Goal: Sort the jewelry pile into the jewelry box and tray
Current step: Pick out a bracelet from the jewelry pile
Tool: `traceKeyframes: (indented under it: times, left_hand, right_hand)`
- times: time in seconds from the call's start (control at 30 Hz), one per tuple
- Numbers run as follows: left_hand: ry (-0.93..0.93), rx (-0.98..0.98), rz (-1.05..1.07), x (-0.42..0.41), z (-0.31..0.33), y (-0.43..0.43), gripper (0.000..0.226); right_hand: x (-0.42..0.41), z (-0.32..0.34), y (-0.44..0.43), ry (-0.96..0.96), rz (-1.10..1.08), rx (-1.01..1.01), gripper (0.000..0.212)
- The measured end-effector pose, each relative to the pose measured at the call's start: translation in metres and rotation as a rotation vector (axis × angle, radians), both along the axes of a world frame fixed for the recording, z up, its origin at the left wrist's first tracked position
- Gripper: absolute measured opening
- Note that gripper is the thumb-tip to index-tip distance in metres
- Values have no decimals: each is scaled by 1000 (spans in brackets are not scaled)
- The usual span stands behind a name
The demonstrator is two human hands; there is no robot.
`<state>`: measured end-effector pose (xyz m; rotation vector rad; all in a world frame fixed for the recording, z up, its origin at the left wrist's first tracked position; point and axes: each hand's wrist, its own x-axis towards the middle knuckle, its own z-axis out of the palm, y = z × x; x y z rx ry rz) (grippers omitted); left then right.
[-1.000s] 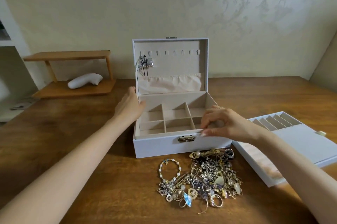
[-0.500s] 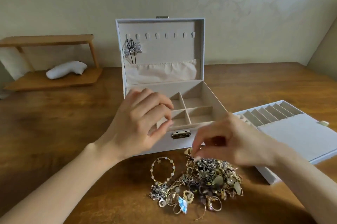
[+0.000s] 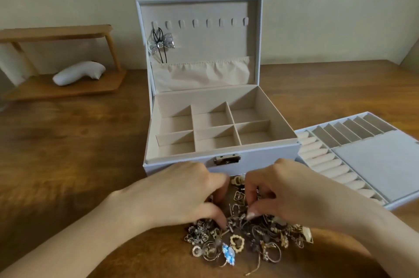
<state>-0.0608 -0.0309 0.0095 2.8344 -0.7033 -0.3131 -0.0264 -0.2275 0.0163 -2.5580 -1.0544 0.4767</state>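
The tangled jewelry pile point(image 3: 249, 239) of rings, chains and earrings lies on the wooden table just in front of the open white jewelry box point(image 3: 260, 155). The box's beige compartments hold nothing. A silver bow piece point(image 3: 161, 44) hangs from a hook inside the lid. The white tray point(image 3: 374, 164), with ring rolls and narrow slots, sits to the right of the box. My left hand point(image 3: 181, 194) and my right hand point(image 3: 294, 191) are both down on the pile's far side, fingers curled into it and pinching pieces between thumb and fingertips. Which pieces they hold is hidden.
A small wooden shelf point(image 3: 68, 89) with a white object point(image 3: 79, 72) on it stands at the back left against the wall. Bare wooden tabletop point(image 3: 79, 153) stretches left of the box.
Both hands left the box and came down onto the pile. My left hand moved from the box's left side to the front, and the view tilted lower.
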Motion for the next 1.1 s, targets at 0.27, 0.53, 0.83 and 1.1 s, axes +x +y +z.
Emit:
traceKeyframes:
  times: [0.27, 0.53, 0.83, 1.1]
  left_hand:
    - [-9, -42, 4, 3, -2, -4, 37]
    - [12, -30, -22, 5, 1, 4, 13]
    - [-10, -498, 45, -1, 14, 2, 14]
    - [43, -550, 75, 0, 17, 10, 14]
  right_hand:
    - [26, -4, -7, -18, -67, 297, 10]
    - [38, -10, -10, 24, -82, 366, 7]
    - [25, -16, 2, 87, 139, 456, 20]
    - [30, 3, -13, 507, 47, 757, 10]
